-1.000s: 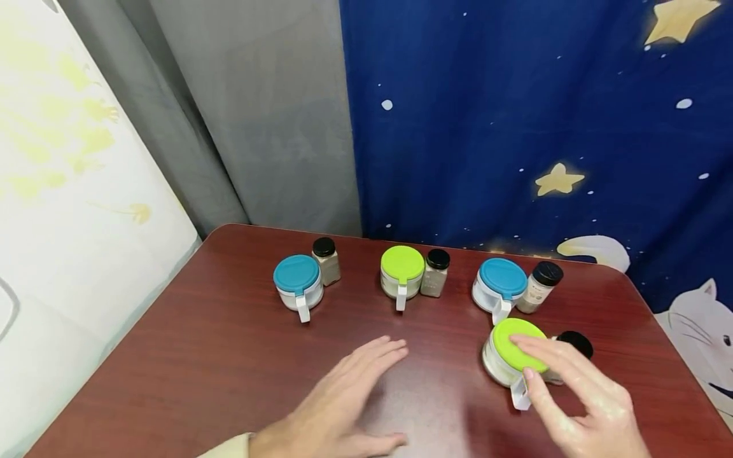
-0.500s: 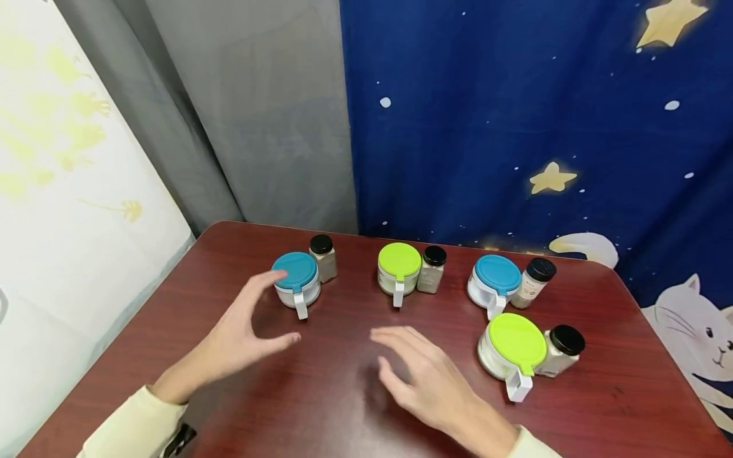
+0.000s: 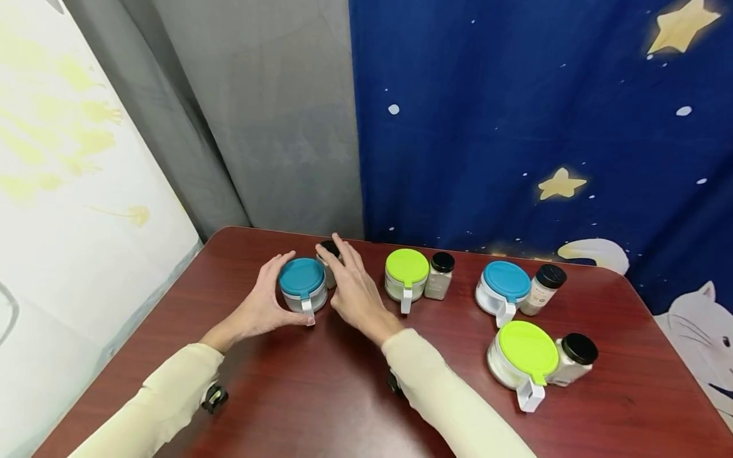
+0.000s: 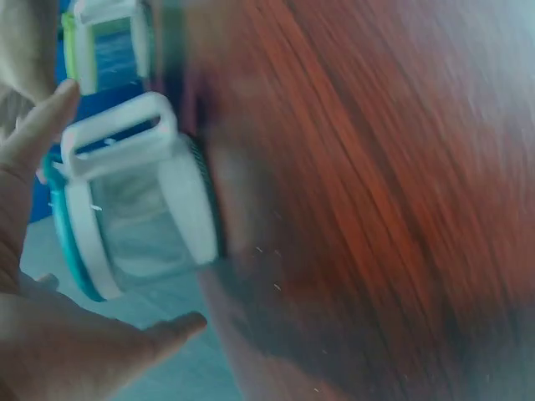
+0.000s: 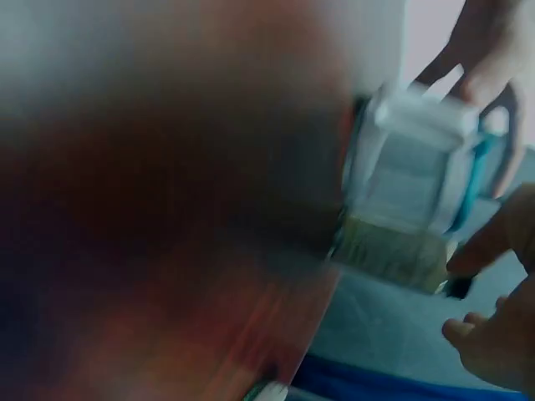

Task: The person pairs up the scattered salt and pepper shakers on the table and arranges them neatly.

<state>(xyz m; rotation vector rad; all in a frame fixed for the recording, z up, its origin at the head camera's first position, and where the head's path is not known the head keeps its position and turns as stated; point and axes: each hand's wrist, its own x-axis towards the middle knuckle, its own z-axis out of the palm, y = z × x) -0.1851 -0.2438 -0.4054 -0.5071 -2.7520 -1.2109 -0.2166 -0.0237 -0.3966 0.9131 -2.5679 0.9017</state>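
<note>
At the table's left, a clear seasoning jar with a blue lid and white handle stands upright. My left hand is spread around it, thumb by the handle and fingers along its far left side. The left wrist view shows a gap between these fingers and the jar. Right behind the jar is a black-capped spice bottle, partly hidden by my right hand. Its fingers reach out over the bottle's right side; in the right wrist view they are close to the bottle's cap, contact unclear.
A green-lidded jar and a black-capped bottle stand mid-table. Farther right are a blue-lidded jar with a bottle, and nearer, a green-lidded jar with a bottle. Curtains hang behind the table.
Both hands have moved left and forward to the left blue-lidded jar and its bottle. My right hand has come away from the near green-lidded jar. The jars stay in place.
</note>
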